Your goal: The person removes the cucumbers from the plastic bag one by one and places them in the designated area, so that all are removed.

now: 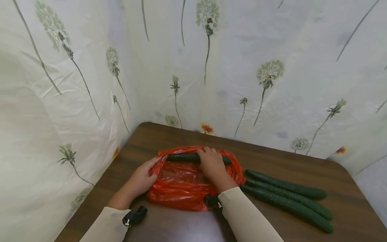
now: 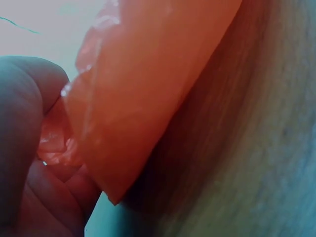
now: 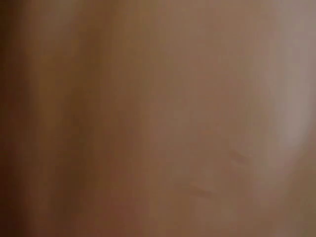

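A red plastic bag [image 1: 178, 197] lies spread on the table with its mouth held wide. One dark green cucumber [image 1: 182, 157] lies lengthwise across the bag's far side, inside the rim. Over that cucumber my right hand [image 1: 212, 165] curls its fingers and grips it near the middle. At the bag's left edge my left hand [image 1: 141, 179] holds the plastic between thumb and fingers. The left wrist view shows red film [image 2: 143, 89] beside the left hand [image 2: 29, 128], partly tucked into its grip. The right wrist view is a brownish blur with no clear detail.
Three more cucumbers [image 1: 287, 204] lie side by side on the brown wooden table [image 1: 341, 188], right of the bag, their left ends close to it. Flower-patterned sheeting [image 1: 229, 67] stands behind the table and along its left side.
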A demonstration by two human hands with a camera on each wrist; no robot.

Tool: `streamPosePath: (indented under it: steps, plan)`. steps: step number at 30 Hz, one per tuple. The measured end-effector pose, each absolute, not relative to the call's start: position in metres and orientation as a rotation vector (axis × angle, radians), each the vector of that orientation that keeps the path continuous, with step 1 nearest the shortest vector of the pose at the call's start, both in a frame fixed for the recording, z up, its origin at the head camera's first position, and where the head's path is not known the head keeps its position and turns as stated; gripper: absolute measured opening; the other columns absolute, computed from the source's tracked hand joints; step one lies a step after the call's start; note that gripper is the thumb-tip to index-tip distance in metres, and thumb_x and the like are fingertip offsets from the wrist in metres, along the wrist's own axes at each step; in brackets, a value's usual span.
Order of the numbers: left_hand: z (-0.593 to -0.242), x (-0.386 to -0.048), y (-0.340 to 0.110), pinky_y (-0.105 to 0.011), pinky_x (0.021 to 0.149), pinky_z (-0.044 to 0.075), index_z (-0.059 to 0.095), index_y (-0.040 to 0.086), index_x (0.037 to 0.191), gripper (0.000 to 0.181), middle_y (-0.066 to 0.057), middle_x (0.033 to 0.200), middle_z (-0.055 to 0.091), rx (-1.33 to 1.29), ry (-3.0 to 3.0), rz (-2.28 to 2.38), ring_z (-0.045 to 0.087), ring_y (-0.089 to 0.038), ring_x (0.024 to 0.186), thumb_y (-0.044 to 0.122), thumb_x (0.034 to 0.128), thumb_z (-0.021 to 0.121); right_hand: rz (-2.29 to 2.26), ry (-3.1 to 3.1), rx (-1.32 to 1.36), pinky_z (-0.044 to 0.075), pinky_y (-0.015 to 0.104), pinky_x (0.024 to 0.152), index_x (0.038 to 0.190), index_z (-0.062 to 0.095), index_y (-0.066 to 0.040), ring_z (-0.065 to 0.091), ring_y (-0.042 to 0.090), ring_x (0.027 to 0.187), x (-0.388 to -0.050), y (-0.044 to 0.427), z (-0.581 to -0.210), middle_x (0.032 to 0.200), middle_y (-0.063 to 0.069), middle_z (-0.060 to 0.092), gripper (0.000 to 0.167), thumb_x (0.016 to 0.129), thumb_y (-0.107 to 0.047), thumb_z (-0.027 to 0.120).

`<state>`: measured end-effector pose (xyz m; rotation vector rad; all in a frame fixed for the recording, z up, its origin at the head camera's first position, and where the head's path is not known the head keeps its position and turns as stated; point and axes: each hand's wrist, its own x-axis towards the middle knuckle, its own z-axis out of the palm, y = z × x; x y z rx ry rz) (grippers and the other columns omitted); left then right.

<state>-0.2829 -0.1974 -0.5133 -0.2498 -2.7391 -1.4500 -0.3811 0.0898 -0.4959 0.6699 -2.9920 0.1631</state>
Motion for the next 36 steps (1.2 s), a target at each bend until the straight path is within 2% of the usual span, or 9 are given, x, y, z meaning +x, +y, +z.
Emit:
streamPosePath:
  steps: [11,15,20,26,30,36]
  plan:
    - [-0.512,-0.284,-0.194,-0.055,0.122,0.036,0.049,0.017,0.158,0.066,-0.011,0.165,0.042,-0.245,-2.742,-1.447,0.039,-0.034,0.152,0.008,0.0937,0.060,0.143,-2.960,0.625,0.051,0.060,0.100,0.138,0.060,-0.021,0.055,0.036,0.118,-0.377,0.089,-0.495,0.134,0.012,0.060,0.042,0.099,-0.012,0.071]
    - [-0.511,-0.284,-0.194,-0.056,0.121,0.036,0.048,0.016,0.158,0.067,-0.012,0.165,0.042,-0.252,-2.743,-1.443,0.039,-0.035,0.152,0.006,0.0933,0.060,0.127,-2.962,0.630,0.052,0.060,0.098,0.138,0.060,-0.021,0.054,0.035,0.117,-0.373,0.089,-0.491,0.134,0.011,0.060,0.049,0.094,-0.011,0.078]
    - [-0.510,-0.283,-0.195,-0.056,0.122,0.035,0.048,0.016,0.158,0.067,-0.011,0.166,0.042,-0.242,-2.753,-1.445,0.039,-0.035,0.152,0.007,0.0934,0.060,0.114,-2.950,0.638,0.053,0.059,0.097,0.139,0.059,-0.021,0.055,0.035,0.115,-0.371,0.089,-0.492,0.132,0.011,0.060,0.061,0.085,-0.019,0.088]
    - [-0.513,-0.282,-0.195,-0.057,0.122,0.035,0.047,0.016,0.159,0.067,-0.012,0.166,0.040,-0.235,-2.768,-1.443,0.037,-0.036,0.153,0.007,0.0942,0.059,0.125,-2.940,0.640,0.053,0.059,0.096,0.140,0.059,-0.022,0.055,0.035,0.115,-0.371,0.089,-0.495,0.131,0.010,0.061,0.058,0.088,-0.014,0.084]
    - [-0.514,-0.283,-0.196,-0.058,0.122,0.034,0.046,0.016,0.160,0.068,-0.014,0.166,0.039,-0.231,-2.765,-1.435,0.036,-0.037,0.153,0.007,0.0942,0.059,0.114,-2.924,0.647,0.053,0.058,0.094,0.140,0.059,-0.023,0.055,0.034,0.113,-0.370,0.090,-0.495,0.131,0.010,0.061,0.058,0.088,-0.017,0.085]
    - [-0.514,-0.283,-0.196,-0.058,0.121,0.035,0.046,0.017,0.160,0.068,-0.015,0.166,0.040,-0.222,-2.767,-1.414,0.038,-0.037,0.152,0.006,0.0936,0.059,0.093,-2.915,0.631,0.053,0.057,0.093,0.140,0.060,-0.023,0.055,0.034,0.114,-0.365,0.091,-0.492,0.128,0.010,0.061,0.049,0.096,-0.008,0.074]
